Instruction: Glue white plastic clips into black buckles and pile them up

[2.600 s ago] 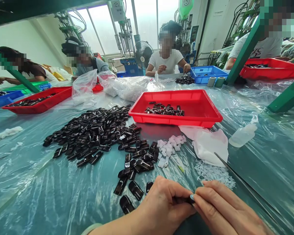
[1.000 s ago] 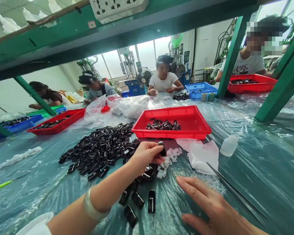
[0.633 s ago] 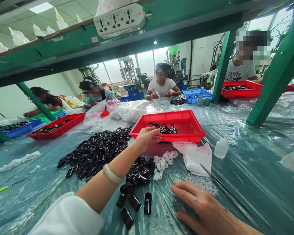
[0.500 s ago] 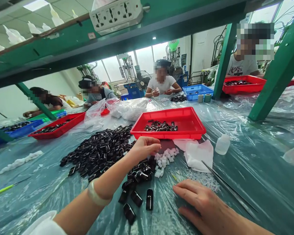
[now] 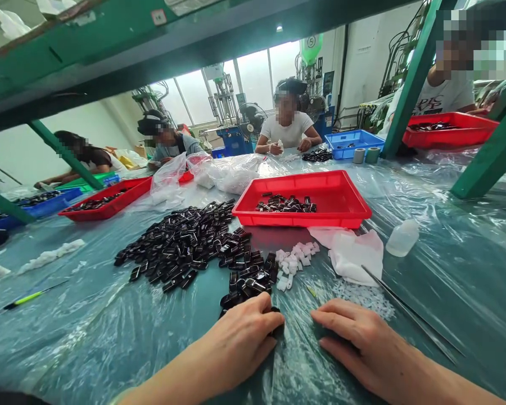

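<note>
My left hand (image 5: 244, 337) is low at the front of the table, its fingers curled over a small glossy black plastic part (image 5: 277, 322) that peeks out beside the fingertips. Just beyond it spreads a heap of the same black parts (image 5: 185, 242). My right hand (image 5: 360, 340) rests on the plastic-covered table, thumb apart from the fingers, and I see nothing in it. Small white plastic pieces (image 5: 295, 260) lie past the gap between my hands. Tiny clear bits (image 5: 366, 298) are scattered beyond my right hand, beside long metal tweezers (image 5: 409, 315).
A red tray (image 5: 301, 219) holding some black parts stands ahead. Right of it are a white cloth (image 5: 358, 256) and a translucent bottle (image 5: 402, 237). A green-handled pick (image 5: 29, 299) lies left. Green posts (image 5: 476, 163) hold a shelf overhead; several people sit across the table.
My left hand has come back from near the red tray to the loose black parts in front. My right hand stays about where it was. The view has shifted a little.
</note>
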The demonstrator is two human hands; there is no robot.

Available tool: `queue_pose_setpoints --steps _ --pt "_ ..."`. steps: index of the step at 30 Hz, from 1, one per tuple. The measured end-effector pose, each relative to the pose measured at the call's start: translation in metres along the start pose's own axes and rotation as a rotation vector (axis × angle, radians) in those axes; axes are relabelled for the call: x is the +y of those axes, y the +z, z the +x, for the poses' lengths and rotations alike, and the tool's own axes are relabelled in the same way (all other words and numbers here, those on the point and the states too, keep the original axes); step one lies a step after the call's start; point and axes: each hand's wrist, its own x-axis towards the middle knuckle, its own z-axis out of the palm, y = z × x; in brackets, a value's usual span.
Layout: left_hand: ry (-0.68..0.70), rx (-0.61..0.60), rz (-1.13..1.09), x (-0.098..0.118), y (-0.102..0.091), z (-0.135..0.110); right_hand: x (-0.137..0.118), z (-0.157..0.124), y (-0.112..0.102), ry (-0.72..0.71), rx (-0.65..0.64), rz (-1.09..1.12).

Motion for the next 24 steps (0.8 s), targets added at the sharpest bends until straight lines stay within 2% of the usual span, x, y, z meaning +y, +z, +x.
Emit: queue_pose_setpoints --steps 3,6,11,14,17,21,24 --pt "0.013 -0.011 0.107 0.001 0.001 0.008 0.000 0.000 0.000 0.007 -0.002 0.004" --pt "0.027 -0.005 0.090 0.003 -0.003 0.013 0.001 0.000 -0.001 0.005 0.014 0.016" --pt "0.191 0.012 -0.200 0.014 -0.022 0.020 -0.003 0.000 -0.005 0.025 0.092 0.142" --pt "0.196 -0.009 -0.333 0.020 -0.033 0.025 -0.006 0.002 -0.010 0.041 0.073 0.262" --pt "0.101 0.002 -0.484 0.021 -0.035 0.031 -0.007 0.005 -0.012 0.206 0.062 0.477" --pt "-0.013 0.045 -0.950 0.017 -0.025 0.042 -0.007 0.009 -0.010 0.504 0.034 1.007" --pt "-0.099 0.095 -1.197 0.015 -0.014 0.051 -0.009 0.010 -0.009 0.582 0.002 1.195"
